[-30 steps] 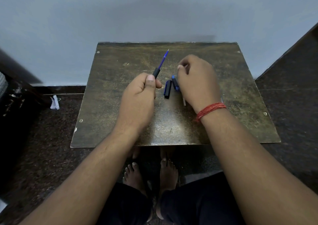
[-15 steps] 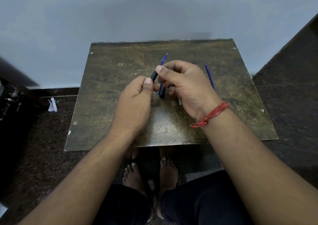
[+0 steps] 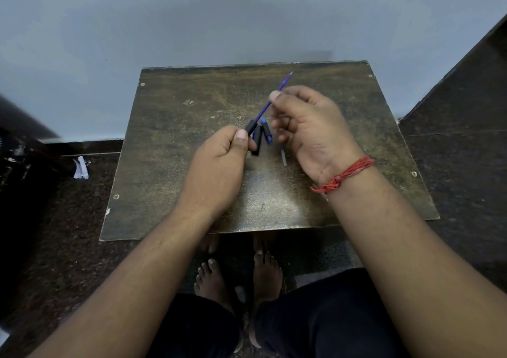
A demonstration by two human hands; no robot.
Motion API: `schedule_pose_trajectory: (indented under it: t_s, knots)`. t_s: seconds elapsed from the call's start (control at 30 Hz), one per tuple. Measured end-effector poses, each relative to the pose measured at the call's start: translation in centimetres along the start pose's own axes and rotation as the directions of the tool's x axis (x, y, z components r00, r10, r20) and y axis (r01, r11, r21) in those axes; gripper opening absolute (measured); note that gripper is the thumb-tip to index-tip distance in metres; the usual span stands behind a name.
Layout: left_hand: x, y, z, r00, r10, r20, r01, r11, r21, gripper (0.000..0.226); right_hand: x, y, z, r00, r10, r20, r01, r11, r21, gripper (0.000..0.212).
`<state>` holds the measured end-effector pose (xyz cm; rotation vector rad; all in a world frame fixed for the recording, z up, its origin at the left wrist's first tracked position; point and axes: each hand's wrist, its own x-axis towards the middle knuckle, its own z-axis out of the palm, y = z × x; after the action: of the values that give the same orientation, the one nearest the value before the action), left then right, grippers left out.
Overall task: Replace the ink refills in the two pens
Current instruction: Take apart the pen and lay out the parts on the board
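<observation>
My left hand is closed around a black pen barrel, held just above the middle of the table. A thin blue ink refill sticks out of the barrel and points up to the right. My right hand pinches the refill between thumb and forefinger about halfway along it. Under the hands, a second black pen part, a blue cap piece and a thin pale stick lie on the table.
The small worn brown table stands against a pale wall. My bare feet rest on the dark floor under its near edge. A white scrap lies on the floor to the left.
My right hand lifted off the parts on the table and took hold of the refill. The refill now reaches farther out of the barrel. A loose blue refill seen at the right is now hidden.
</observation>
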<state>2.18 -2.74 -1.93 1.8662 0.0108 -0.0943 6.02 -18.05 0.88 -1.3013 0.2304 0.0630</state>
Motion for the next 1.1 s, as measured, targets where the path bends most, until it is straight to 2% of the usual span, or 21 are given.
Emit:
schedule_pose_trajectory:
  t_s: [0.07, 0.2, 0.27, 0.3, 0.37, 0.47, 0.53, 0.6, 0.77, 1.1]
  knots:
    - [0.0, 0.0, -0.1, 1.0, -0.004, 0.0, 0.004, 1.0, 0.01, 0.034, 0.3, -0.8, -0.9, 0.986, -0.102, -0.133, 0.111, 0.992, 0.065, 0.016]
    - [0.0, -0.1, -0.2, 1.0, 0.004, -0.006, -0.004, 1.0, -0.014, 0.033, 0.7, -2.6, -3.1, 0.886, -0.28, -0.37, 0.314, 0.949, 0.033, 0.014]
    - [0.0, -0.2, -0.2, 1.0, 0.002, -0.004, -0.002, 1.0, -0.022, 0.033, 1.2, -3.0, -4.8, 0.825, -0.342, -0.45, 0.345, 0.935, -0.079, 0.014]
    - [0.0, -0.2, -0.2, 1.0, 0.001, -0.002, -0.001, 1.0, -0.026, 0.033, 1.6, -2.9, -5.7, 0.792, -0.386, -0.473, 0.34, 0.922, -0.182, 0.013]
    - [0.0, -0.2, -0.2, 1.0, 0.0, 0.001, 0.0, 1.0, -0.03, 0.033, 2.1, -2.6, -7.4, 0.761, -0.47, -0.447, 0.24, 0.845, -0.478, 0.009]
    - [0.0, -0.2, -0.2, 1.0, 0.0, 0.007, 0.0, 1.0, -0.031, 0.034, 2.5, -1.6, -9.2, 0.847, -0.438, -0.302, 0.022, 0.596, -0.803, 0.007]
    - [0.0, -0.3, -0.2, 1.0, -0.001, 0.011, 0.001, 1.0, -0.029, 0.033, 2.7, -1.0, -9.7, 0.898, -0.357, -0.256, -0.065, 0.469, -0.881, 0.008]
    - [0.1, -0.4, -0.1, 1.0, 0.0, 0.016, 0.001, 0.999, -0.035, 0.033, 2.8, -0.7, -9.8, 0.918, -0.309, -0.249, -0.118, 0.388, -0.914, 0.008]
    - [0.1, -0.5, -0.2, 1.0, 0.006, 0.01, -0.006, 1.0, -0.03, 0.033, 2.7, -0.7, -9.4, 0.929, -0.301, -0.217, -0.123, 0.302, -0.945, 0.008]
    - [0.3, -0.9, -0.2, 1.0, 0.006, 0.02, -0.005, 0.999, -0.046, 0.036, 2.6, -0.9, -9.2, 0.932, -0.29, -0.218, -0.126, 0.306, -0.944, 0.009]
